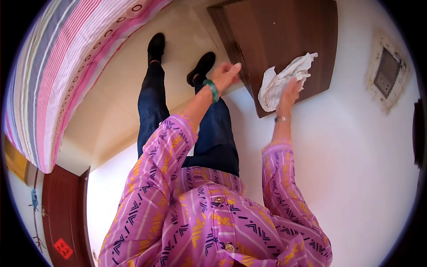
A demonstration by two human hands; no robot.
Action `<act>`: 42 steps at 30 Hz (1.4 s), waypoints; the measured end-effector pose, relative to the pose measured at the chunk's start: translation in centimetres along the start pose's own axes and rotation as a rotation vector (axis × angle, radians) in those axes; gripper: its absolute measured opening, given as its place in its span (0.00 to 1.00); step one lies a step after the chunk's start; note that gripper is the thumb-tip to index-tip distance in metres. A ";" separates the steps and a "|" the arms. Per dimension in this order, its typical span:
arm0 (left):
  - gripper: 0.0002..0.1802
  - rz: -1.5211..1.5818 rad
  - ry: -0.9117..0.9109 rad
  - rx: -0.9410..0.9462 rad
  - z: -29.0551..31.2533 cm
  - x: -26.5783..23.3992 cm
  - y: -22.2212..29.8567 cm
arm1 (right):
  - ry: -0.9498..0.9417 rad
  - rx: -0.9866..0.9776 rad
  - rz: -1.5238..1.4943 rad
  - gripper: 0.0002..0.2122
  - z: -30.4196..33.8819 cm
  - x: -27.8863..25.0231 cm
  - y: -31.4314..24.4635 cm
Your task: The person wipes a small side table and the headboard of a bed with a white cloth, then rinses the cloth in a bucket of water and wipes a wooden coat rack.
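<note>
Well, white cloth [273,88] (crumpled) atop cabinet [284,33].

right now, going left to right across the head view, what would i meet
Striped fabric, left hand, crumpled white cloth, framed wall panel, dark object at the right rim.

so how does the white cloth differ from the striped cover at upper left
The white cloth is plain; the striped cover mixes pink, grey and white. The cloth lies crumpled at the right hand; the cover is spread out and looks far larger. Both look like fabric.
</note>
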State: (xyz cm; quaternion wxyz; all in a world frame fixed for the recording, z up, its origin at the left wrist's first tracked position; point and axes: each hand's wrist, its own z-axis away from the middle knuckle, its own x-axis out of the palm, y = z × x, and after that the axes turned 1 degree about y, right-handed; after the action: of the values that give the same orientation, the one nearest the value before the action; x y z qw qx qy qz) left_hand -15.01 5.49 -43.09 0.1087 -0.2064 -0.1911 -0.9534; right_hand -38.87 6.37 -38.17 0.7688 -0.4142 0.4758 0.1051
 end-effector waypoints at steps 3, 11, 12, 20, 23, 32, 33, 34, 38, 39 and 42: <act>0.24 0.033 0.123 -0.106 1.2 -5.2 -2.8 | 0.163 -0.209 0.548 0.36 0.3 7.8 -9.0; 0.15 0.167 0.356 0.004 5.4 -15.7 -3.1 | 0.120 -1.026 0.514 0.19 3.1 14.5 -19.3; 0.16 0.171 0.372 0.010 5.7 -16.9 -3.2 | 0.043 -1.056 0.471 0.21 3.5 13.7 -17.4; 0.31 0.055 0.147 -0.042 11.2 -15.1 1.6 | -0.375 0.336 -0.824 0.18 5.8 3.7 -7.7; 0.42 0.051 -0.133 -0.217 13.3 -12.0 2.6 | -0.817 0.529 -1.362 0.21 7.7 0.4 -12.5; 0.36 0.581 -0.475 0.160 19.4 -4.6 9.8 | -1.190 0.442 -1.547 0.27 12.2 -2.3 -21.1; 0.35 0.635 -0.490 0.214 19.5 -5.0 10.4 | -1.154 0.446 -1.523 0.27 12.2 -2.4 -21.4; 0.35 0.660 -0.501 0.223 19.7 -5.4 10.8 | -1.118 0.450 -1.500 0.27 12.3 -2.5 -21.7; 0.36 0.695 -0.528 0.268 20.0 -7.2 11.9 | -1.065 0.362 -1.380 0.29 11.9 -2.9 -21.8; 0.36 0.686 -0.531 0.280 20.4 -7.0 12.4 | -1.025 0.343 -1.341 0.29 11.3 -2.5 -21.2; 0.36 0.576 -0.305 0.346 22.0 -5.6 13.4 | -0.993 0.335 -1.329 0.26 10.5 -2.9 -21.1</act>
State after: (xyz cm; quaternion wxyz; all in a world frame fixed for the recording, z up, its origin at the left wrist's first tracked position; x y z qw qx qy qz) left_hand 1.54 3.12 -22.76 0.3762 -0.3700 -0.2975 -0.7956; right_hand -21.96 1.38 -22.33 0.8417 -0.3942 -0.2506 -0.2708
